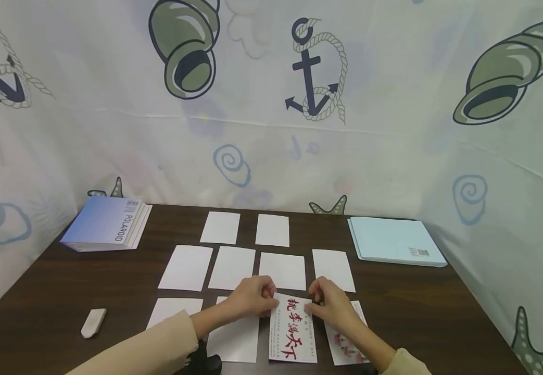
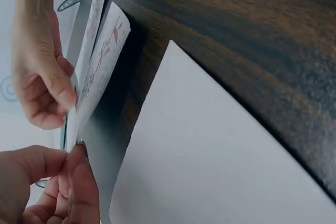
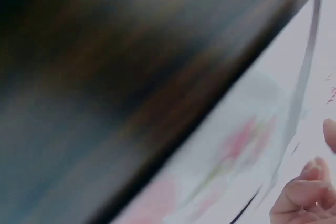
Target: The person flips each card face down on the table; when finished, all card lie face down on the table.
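In the head view, a white card with red Chinese characters stands slightly raised off the table at its top edge. My left hand pinches its upper left corner between thumb and fingers. At the upper right corner, my right hand holds the edge, thumb in front and fingers curled. The left wrist view shows both the left hand and right hand at that edge, the card bowed. Partly beneath my right wrist lies a card with pink flowers; its middle is hidden.
Several blank white cards lie in rows on the dark wooden table. A blue POLAROID album sits at the back left, a pale blue album or box at the back right. Front left is a white eraser-like block. Printed cloth hangs behind.
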A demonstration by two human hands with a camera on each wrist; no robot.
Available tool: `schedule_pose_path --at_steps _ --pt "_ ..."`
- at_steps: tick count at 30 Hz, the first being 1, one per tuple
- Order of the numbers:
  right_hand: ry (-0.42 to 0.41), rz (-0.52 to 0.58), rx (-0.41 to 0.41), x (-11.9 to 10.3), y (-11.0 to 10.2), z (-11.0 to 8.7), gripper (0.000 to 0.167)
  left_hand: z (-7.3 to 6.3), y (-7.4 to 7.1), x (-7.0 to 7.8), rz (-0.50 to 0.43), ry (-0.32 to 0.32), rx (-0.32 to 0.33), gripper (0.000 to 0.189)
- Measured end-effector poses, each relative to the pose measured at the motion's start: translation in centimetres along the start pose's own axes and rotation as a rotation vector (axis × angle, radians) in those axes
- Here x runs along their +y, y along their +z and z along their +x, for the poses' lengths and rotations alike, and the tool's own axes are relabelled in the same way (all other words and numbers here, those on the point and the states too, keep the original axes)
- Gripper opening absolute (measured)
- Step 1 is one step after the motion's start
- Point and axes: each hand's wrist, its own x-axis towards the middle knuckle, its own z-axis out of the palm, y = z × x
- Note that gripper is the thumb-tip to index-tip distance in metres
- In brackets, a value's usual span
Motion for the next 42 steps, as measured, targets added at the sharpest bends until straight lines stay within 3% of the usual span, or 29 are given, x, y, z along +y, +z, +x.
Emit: schedule_pose_path --at_steps 3,7,9,13,17,22,26,29,34,38,42 --pt "-0.033 0.086 -0.004 -1.1 0.3 -0.5 0.02 0.0 -0.3 0.2 -0.026 -0.014 -0.001 0.012" --pt "-0.091 0.239 -0.139 -3.1 1.3 -1.2 0.019 0.2 -0.5 0.7 -0.066 -0.002 0.001 0.01" --pt "-0.105 0.251 -0.175 -3.9 1.9 -1.5 0.025 0.3 -0.4 1.0 -0.074 0.012 0.0 0.01" --pt "-0.103 0.218 -0.139 -4.9 2.8 -1.9 0.033 0.3 -0.3 1.4 -0.081 0.025 -0.005 0.009" --pt "-0.097 0.234 -0.118 -5.1 2.8 -2.1 0.026 0.2 -0.3 1.6 -0.136 -0.012 -0.026 0.009" --pt "-0.031 0.368 -0.12 -4.9 2.0 -2.4 0.022 -0.2 -0.3 1.6 -0.295 -0.075 -0.12 0.029" --pt "0.022 0.468 -0.059 -4.9 1.1 -2.7 0.023 -0.8 0.2 1.0 -0.378 -0.108 -0.214 0.033" --pt "0.06 0.531 -0.008 -5.1 0.3 -2.9 0.024 -1.3 0.7 0.7 -0.403 -0.121 -0.243 0.036" --pt "0.128 0.628 0.05 -4.6 -0.5 -3.1 0.026 -1.8 1.1 0.3 -0.375 -0.116 -0.145 0.049" --pt "0.163 0.562 0.096 -3.8 -0.9 -3.1 0.025 -2.0 0.9 -0.1 -0.302 -0.077 -0.014 0.042" --pt "0.161 0.453 0.08 -2.9 -1.0 -3.1 0.022 -2.1 0.6 -0.2 -0.178 -0.023 0.05 0.034"
